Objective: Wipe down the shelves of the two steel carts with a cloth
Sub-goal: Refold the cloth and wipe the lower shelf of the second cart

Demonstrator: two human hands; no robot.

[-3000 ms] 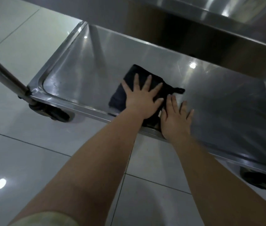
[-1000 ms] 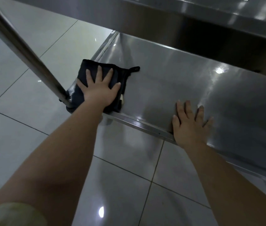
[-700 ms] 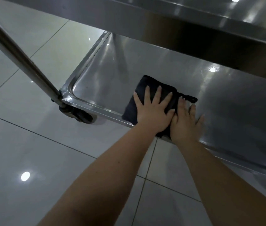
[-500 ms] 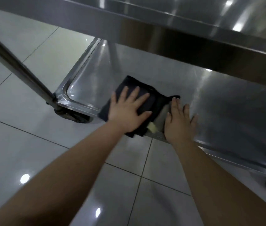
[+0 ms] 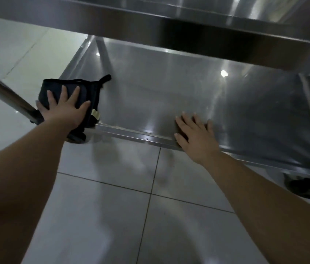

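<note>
The dark cloth (image 5: 91, 96) lies at the left of the frame, on the near left corner of the bottom shelf (image 5: 169, 96) of the steel cart (image 5: 150, 21). The left hand (image 5: 64, 109) lies flat on top of it with fingers spread, pressing it down, not gripping. Part of the cloth hangs over the shelf's front edge under the wrist. The right hand (image 5: 196, 136) is well apart from the cloth, in the middle of the frame. It rests open and flat on the shelf's front edge, holding nothing. A wheel (image 5: 308, 187) shows at the right, on the tiled floor (image 5: 112, 216).
</note>
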